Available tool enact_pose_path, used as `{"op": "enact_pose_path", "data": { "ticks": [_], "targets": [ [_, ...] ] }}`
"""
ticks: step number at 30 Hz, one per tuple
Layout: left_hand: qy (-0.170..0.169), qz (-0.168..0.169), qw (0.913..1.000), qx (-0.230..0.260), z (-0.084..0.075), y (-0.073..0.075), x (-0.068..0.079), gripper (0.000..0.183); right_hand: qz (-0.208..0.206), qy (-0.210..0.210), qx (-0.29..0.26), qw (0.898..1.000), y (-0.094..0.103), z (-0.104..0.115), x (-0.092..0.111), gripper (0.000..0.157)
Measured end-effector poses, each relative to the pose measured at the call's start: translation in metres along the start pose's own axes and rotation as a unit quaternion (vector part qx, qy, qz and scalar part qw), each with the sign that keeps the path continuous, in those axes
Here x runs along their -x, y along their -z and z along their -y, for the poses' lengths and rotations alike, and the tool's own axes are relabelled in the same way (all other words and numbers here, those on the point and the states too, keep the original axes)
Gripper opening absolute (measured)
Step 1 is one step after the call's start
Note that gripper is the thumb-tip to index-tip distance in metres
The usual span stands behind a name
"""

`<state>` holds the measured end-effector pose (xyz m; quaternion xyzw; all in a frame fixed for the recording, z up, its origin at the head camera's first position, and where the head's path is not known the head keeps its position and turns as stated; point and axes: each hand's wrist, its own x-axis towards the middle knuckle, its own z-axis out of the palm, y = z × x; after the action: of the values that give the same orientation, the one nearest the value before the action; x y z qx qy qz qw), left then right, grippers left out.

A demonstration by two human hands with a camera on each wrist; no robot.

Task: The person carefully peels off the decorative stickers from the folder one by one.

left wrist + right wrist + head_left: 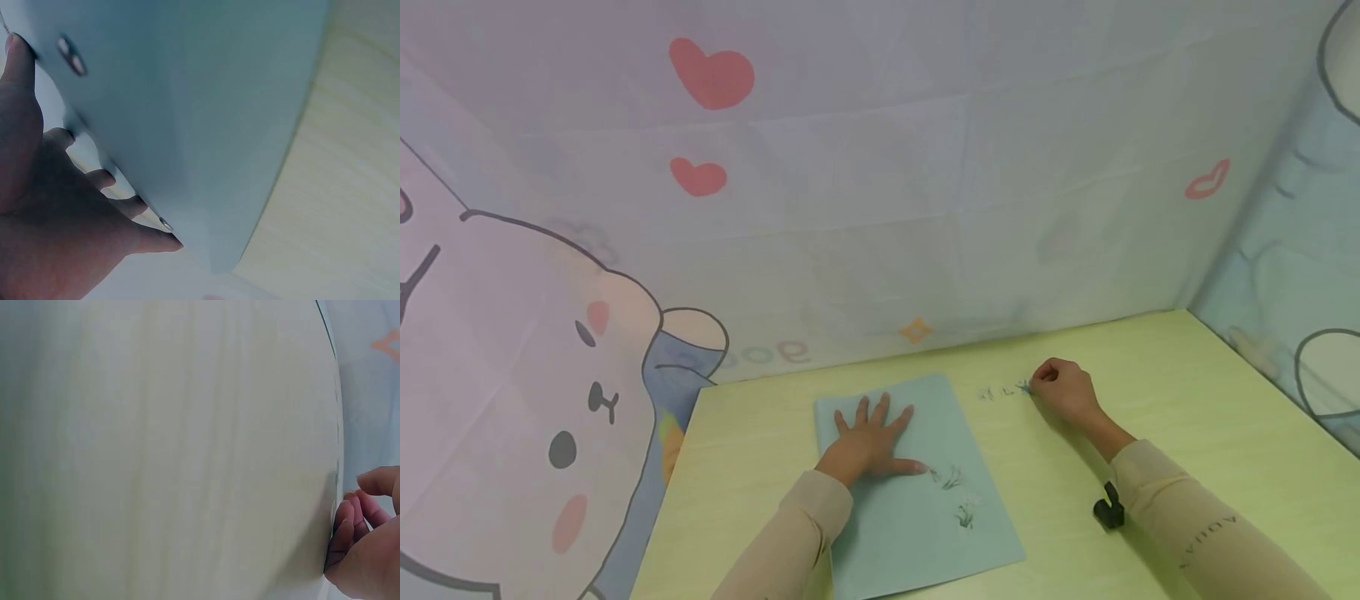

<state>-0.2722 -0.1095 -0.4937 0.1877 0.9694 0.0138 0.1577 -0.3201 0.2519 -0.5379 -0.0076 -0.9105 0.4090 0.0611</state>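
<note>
My left hand [868,446] lies flat with fingers spread on a pale blue-green sheet [895,533], its thumb beside small green plant cutouts [952,478]. Another plant cutout with a whitish flower [965,517] lies lower on the sheet. Seen from the left wrist, the hand [69,206] touches the sheet [206,125], where two small shiny spots show. To the right, my right hand [1063,392] has curled fingers and pinches at a small blue flower cutout [1024,387] on the table. The right wrist view shows the hand [369,544] low at the table's far side; the cutout is hidden there.
Two more tiny cutouts [985,393] lie in a row left of the right hand. A small black object [1108,510] is beside the right sleeve. Behind the yellow-green table [1195,400] hangs a printed cloth [865,275]; more cloth hangs at both sides.
</note>
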Motion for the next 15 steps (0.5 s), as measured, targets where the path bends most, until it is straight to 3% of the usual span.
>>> {"op": "enact_pose_path", "data": {
  "ticks": [8, 15],
  "targets": [
    [0.003, 0.003, 1.0000, -0.002, 0.002, -0.001, -0.002, 0.101, 0.031, 0.053, -0.051, 0.997, -0.007, 0.016, 0.013, 0.024],
    [0.001, 0.006, 1.0000, 0.005, 0.003, -0.001, -0.004, 0.101, 0.118, 0.139, -0.077, 0.980, -0.029, 0.042, 0.026, 0.026]
  ]
}}
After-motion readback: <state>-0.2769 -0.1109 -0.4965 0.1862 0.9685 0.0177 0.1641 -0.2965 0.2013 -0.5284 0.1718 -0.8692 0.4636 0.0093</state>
